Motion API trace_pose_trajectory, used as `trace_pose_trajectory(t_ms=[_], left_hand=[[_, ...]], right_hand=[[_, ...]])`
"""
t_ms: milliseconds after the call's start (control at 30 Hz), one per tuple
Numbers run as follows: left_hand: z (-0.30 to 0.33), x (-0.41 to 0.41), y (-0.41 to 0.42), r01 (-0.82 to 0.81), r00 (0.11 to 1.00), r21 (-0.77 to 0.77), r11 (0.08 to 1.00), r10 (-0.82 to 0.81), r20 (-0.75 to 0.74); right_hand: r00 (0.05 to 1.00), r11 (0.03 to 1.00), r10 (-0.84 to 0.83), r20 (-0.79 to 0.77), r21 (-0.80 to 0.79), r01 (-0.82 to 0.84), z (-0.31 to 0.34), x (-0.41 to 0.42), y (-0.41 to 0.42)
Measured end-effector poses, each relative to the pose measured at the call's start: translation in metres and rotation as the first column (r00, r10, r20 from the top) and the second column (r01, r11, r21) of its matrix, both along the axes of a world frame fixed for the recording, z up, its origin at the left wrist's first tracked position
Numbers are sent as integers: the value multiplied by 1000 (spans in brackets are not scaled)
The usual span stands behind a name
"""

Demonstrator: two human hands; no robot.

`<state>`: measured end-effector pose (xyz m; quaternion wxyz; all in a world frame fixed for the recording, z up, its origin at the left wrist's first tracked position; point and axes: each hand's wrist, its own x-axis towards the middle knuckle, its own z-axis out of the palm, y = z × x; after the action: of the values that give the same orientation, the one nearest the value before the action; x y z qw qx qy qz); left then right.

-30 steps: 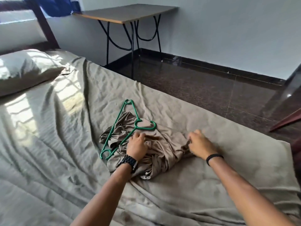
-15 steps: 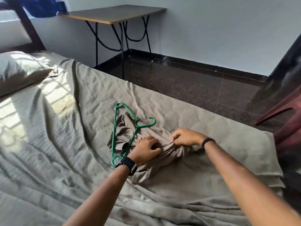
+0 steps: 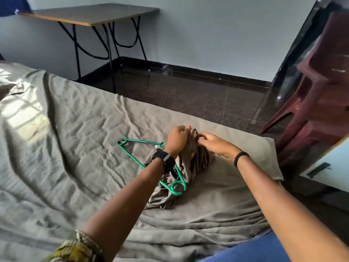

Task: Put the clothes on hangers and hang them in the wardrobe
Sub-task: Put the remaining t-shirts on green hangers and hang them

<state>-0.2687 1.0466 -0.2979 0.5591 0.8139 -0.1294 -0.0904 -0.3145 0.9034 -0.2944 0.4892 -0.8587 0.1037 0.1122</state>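
A crumpled olive garment [image 3: 190, 167] is bunched near the right edge of the bed [image 3: 79, 140]. Its upper end is gripped by the left hand [image 3: 176, 139] and pinched by the right hand [image 3: 215, 143]. A green hanger [image 3: 143, 159] is tangled in it.

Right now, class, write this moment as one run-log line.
left hand: grips garment | right hand: grips garment | olive garment: bunched on bed sheet | green hanger: partly under garment, not yet inserted
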Motion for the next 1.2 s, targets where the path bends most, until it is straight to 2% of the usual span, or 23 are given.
trace_pose_trajectory(t_ms=[67, 167, 267, 300, 367, 433, 467, 533, 600, 700, 733, 767, 833, 867, 967, 1000, 1067, 1133, 1200], left_hand=[[3, 5, -3, -13, 990, -179, 984, -12, -138], [1, 3, -5, 75, 952, -347, 935, -171, -254], [-8, -5, 0, 298, 891, -333, 895, -386, -240], [-10, -6, 5, 375, 869, -258, 891, -435, -238], [-16, -7, 14, 469, 860, 18, 883, -452, -235], [-27, -5, 19, 462, 885, 370, 806, -446, -132], [-31, -5, 20, 436, 887, 479, 762, -453, -88], [-34, -2, 22, 396, 900, 544, 740, -431, -69], [-36, 7, 27, 431, 889, 580, 692, -437, -139], [-41, 20, 40, 603, 781, 633, 486, -523, -342], [-42, 24, 46, 605, 772, 689, 400, -507, -383], [-37, 24, 51, 567, 790, 762, 313, -469, -396], [-33, 26, 53, 439, 855, 867, 237, -406, -322], [-31, 25, 51, 391, 876, 883, 259, -399, -271], [-26, 13, 38, 351, 901, 798, 491, -409, -144], [-26, 7, 32, 339, 904, 770, 541, -415, -106], [-35, -4, 18, 188, 907, 795, 576, -413, 84], [-43, -14, 5, 21, 855, 774, 633, -413, 314], [-50, -18, -7, 71, 823, 721, 689, -449, 348]], right_hand=[[999, 979, -30, -33, 199, 36, 6, -5, -1], [1000, 992, -30, -5, 125, 30, 12, -7, -11], [999, 995, -40, -31, 89, 43, 17, -10, -17], [999, 993, -46, -25, 111, 48, 20, -10, -19], [998, 976, -67, -4, 205, 67, 25, -11, -22], [994, 947, -111, 7, 303, 104, 32, -10, -27], [992, 937, -128, 13, 329, 116, 35, -9, -31], [990, 930, -140, 19, 344, 125, 41, -7, -38], [986, 932, -163, 22, 330, 146, 47, -6, -46], [982, 948, -186, -20, 260, 185, 54, -7, -55], [982, 953, -187, -27, 237, 187, 56, -7, -56], [980, 954, -199, -24, 222, 199, 59, -8, -58], [972, 956, -234, -15, 176, 233, 63, -6, -62], [972, 964, -235, -7, 124, 234, 65, -6, -63], [982, 982, -184, -38, -58, 182, 64, -3, -63], [983, 981, -175, -51, -92, 170, 62, -2, -62], [985, 974, -169, -24, -155, 163, 64, -2, -54], [984, 933, -165, 66, -313, 178, 68, -3, -49], [966, 848, -151, 208, -475, 235, 68, -4, -54]])
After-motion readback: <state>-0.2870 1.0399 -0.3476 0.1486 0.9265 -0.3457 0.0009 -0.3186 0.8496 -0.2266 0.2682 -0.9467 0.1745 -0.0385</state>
